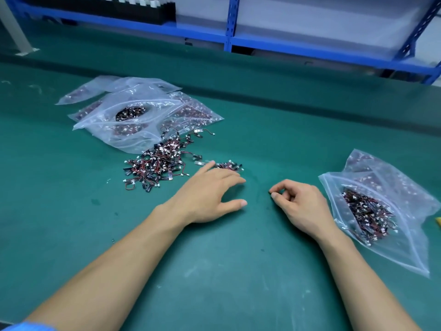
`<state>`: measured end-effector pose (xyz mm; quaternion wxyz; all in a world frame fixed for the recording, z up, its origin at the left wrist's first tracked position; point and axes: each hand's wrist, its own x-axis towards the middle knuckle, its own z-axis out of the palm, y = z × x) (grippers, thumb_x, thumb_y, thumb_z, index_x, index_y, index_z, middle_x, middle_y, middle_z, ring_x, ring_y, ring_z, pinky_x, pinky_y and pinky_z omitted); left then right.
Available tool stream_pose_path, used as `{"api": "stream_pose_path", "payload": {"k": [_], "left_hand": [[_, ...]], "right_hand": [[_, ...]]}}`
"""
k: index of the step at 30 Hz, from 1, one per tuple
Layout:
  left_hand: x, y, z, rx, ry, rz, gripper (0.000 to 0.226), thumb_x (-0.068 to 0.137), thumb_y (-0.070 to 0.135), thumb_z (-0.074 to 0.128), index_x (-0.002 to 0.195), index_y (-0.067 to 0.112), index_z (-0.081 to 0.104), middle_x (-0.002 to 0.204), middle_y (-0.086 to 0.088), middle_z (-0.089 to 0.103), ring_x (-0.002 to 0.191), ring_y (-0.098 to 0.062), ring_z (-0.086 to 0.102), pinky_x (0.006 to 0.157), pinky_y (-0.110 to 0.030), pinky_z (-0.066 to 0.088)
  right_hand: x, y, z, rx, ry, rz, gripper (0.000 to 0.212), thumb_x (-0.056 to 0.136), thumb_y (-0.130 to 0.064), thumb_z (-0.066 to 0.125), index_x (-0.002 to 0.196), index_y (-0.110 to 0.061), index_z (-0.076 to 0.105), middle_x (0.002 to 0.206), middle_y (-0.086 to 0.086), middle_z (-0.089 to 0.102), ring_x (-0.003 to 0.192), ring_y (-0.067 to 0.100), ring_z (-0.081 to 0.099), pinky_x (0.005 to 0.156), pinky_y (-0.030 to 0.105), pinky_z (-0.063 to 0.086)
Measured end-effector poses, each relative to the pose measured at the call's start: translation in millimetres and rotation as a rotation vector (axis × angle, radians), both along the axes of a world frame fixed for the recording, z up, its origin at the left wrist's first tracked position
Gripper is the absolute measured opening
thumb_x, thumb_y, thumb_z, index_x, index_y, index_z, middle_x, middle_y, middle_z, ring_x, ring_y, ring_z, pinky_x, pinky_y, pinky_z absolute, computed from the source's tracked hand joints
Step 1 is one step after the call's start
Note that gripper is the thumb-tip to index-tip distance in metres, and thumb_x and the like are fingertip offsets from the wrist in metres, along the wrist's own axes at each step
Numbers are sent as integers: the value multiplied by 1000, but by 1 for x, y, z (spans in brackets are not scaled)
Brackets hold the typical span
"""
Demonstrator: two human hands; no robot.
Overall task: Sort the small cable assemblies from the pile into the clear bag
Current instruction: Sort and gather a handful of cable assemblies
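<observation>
Small black-and-red cable assemblies with white plugs (229, 165), a little clump of them anyway, are sitting right at the fingertips of the left hand (207, 192), which is lying flat with fingers spread and straight, gripping nothing. The right hand (303, 204) is resting nearby with fingers curled in, thumb and forefinger pinching together; can't tell if anything's in there. The main pile (156, 163) is lying just left of that clump on the green table mat (214, 271). A part-filled clear plastic zip bag (405, 254) is sitting just right of the right hand, and more clear bags (100, 120) are heaping up behind the pile.
</observation>
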<state>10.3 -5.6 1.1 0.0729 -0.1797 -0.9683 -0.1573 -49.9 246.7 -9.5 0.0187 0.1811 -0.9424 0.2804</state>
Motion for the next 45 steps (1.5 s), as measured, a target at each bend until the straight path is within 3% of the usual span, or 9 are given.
{"api": "stream_pose_path", "payload": {"k": [6, 9, 14, 17, 19, 22, 24, 33, 45], "left_hand": [[15, 13, 5, 263, 65, -136, 39, 91, 43, 61, 126, 27, 63, 122, 14, 65, 113, -7, 56, 101, -29, 42], [11, 4, 6, 284, 115, -16, 32, 92, 35, 63, 122, 24, 64, 119, 13, 64, 109, -11, 55, 98, -35, 45], [2, -10, -4, 185, -8, 54, 31, 94, 31, 63, 125, 29, 62, 125, 14, 59, 117, -11, 49, 103, -38, 41], [0, -13, -4, 193, 32, 76, 28, 92, 26, 65, 120, 29, 65, 120, 14, 61, 110, -13, 52, 98, -39, 44], [-1, -15, -4, 186, 42, 83, 26, 92, 24, 65, 118, 30, 67, 117, 13, 63, 108, -15, 52, 96, -40, 45], [-2, -16, -4, 192, 62, 90, 25, 92, 22, 66, 116, 29, 69, 115, 11, 65, 105, -17, 54, 95, -40, 46], [-2, -16, -4, 185, 74, 83, 25, 91, 20, 68, 115, 29, 70, 112, 9, 67, 102, -18, 56, 93, -40, 47], [-4, -24, -1, 225, 87, 114, 17, 86, 18, 75, 97, 31, 74, 86, 12, 66, 80, -8, 55, 77, -32, 49], [-4, -27, 1, 257, 81, 207, 13, 86, 15, 75, 93, 26, 76, 84, 10, 66, 72, -9, 57, 75, -30, 49]], "right_hand": [[0, 0, 0, -10, -9, 7, 11, 88, -34, 67, 81, -42, 66, 66, -23, 61, 67, 2, 57, 61, 32, 47], [0, 0, 1, -26, -6, -3, 10, 88, -34, 67, 80, -40, 66, 65, -21, 60, 66, 2, 57, 60, 31, 46], [4, -4, 5, -96, 25, -42, 13, 88, -26, 67, 78, -35, 66, 64, -19, 59, 63, 6, 55, 60, 31, 48], [11, -11, 8, -120, 139, -33, 9, 87, -26, 69, 88, -35, 67, 68, -16, 60, 63, 0, 54, 63, 29, 45], [19, -21, 11, -104, 229, 77, 16, 88, -28, 70, 103, -31, 69, 81, -16, 60, 75, -1, 52, 72, 31, 46], [29, -38, 10, -21, 221, 304, 39, 91, -34, 68, 129, -24, 64, 115, -8, 60, 102, 16, 50, 93, 35, 44], [30, -44, 8, 51, 206, 365, 44, 93, -38, 65, 135, -26, 61, 125, -8, 58, 110, 18, 48, 98, 37, 43], [28, -39, 5, 6, 214, 332, 14, 91, -28, 70, 104, -23, 75, 114, -11, 64, 100, 18, 52, 90, 42, 47], [24, -31, 7, -60, 164, 309, 3, 88, -22, 73, 89, -20, 70, 105, -8, 59, 96, 17, 57, 88, 35, 48]]}}
